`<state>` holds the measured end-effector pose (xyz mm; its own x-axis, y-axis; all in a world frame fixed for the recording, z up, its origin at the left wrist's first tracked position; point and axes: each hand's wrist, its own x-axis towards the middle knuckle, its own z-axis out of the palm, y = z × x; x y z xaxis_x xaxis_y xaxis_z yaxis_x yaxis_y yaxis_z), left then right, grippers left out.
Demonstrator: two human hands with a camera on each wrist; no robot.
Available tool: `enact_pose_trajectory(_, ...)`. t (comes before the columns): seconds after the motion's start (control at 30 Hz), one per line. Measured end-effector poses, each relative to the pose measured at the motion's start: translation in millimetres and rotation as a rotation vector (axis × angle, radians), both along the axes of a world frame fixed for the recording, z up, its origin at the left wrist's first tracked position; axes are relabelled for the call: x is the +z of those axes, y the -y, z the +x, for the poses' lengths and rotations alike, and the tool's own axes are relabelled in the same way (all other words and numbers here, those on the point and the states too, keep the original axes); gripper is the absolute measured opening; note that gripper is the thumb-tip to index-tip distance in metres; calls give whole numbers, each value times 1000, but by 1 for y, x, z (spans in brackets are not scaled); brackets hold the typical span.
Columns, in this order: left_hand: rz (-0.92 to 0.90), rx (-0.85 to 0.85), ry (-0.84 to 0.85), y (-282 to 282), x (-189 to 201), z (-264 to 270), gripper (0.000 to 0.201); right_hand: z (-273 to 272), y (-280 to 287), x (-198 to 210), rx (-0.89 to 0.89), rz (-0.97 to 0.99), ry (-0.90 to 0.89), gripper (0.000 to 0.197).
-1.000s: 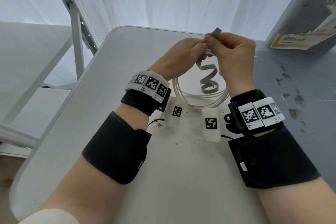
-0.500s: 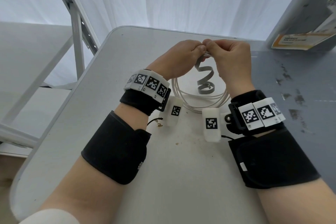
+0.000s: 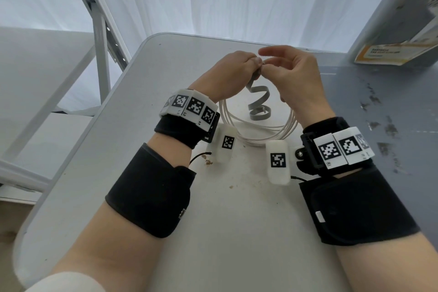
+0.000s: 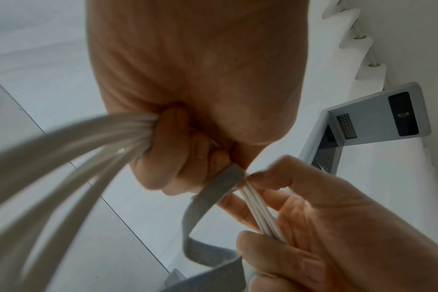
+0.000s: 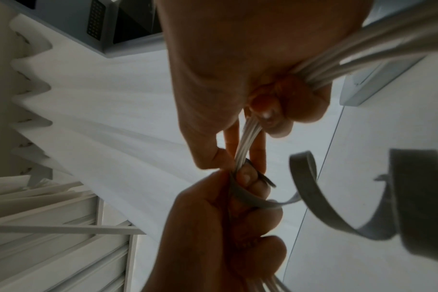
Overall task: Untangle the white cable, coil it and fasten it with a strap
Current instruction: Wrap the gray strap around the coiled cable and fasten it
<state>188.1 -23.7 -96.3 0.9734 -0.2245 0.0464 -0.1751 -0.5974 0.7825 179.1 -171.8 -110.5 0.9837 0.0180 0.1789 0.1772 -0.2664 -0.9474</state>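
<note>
The white cable [image 3: 257, 136] is coiled into several loops that hang from both hands above the white table [image 3: 113, 149]. My left hand [image 3: 254, 66] grips the top of the bundle [image 4: 135, 128] and pins the grey strap [image 4: 220, 187] against it with the thumb. The strap's free length [image 3: 258, 102] dangles in a spiral inside the coil. Close beside it, my right hand [image 3: 270, 64] holds the strands [image 5: 248, 138] between thumb and curled fingers, with the index finger raised straight. The strap's wrapped end is hidden between the fingers.
A darker grey, stained surface [image 3: 384, 106] adjoins the table on the right, with a printed box [image 3: 403, 26] at its far corner. A metal frame [image 3: 102, 38] stands off the table's left edge. Crumbs [image 3: 208, 161] lie near my left wrist.
The strap's end, which my right hand pinched upright above the bundle, is now folded down under my left thumb. My right index finger has lifted off and straightened.
</note>
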Motion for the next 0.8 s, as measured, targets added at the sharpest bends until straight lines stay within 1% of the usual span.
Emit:
enact_pose_trajectory(0.13,14,5,12,0,1,-1,43,0,1,-1,69,-30,-1,35)
enact_pose_trajectory(0.2,23,4,14,0,1,-1,43,1,2,-3,83,-46,0,36)
enact_pose_trajectory(0.33,32,14,22,0,1,0,42,5,2,-7,60,-15,27,32)
enact_pose_trajectory(0.47,54,30,29,-1,1,1,42,6,0,-10,68,-51,82,32)
enact_pose_trajectory(0.63,75,23,37,-2,0,2,43,8,0,-11,63,-95,105,31)
enact_pose_trajectory(0.8,61,25,48,-1,0,3,43,7,-1,-13,6,-116,139,25)
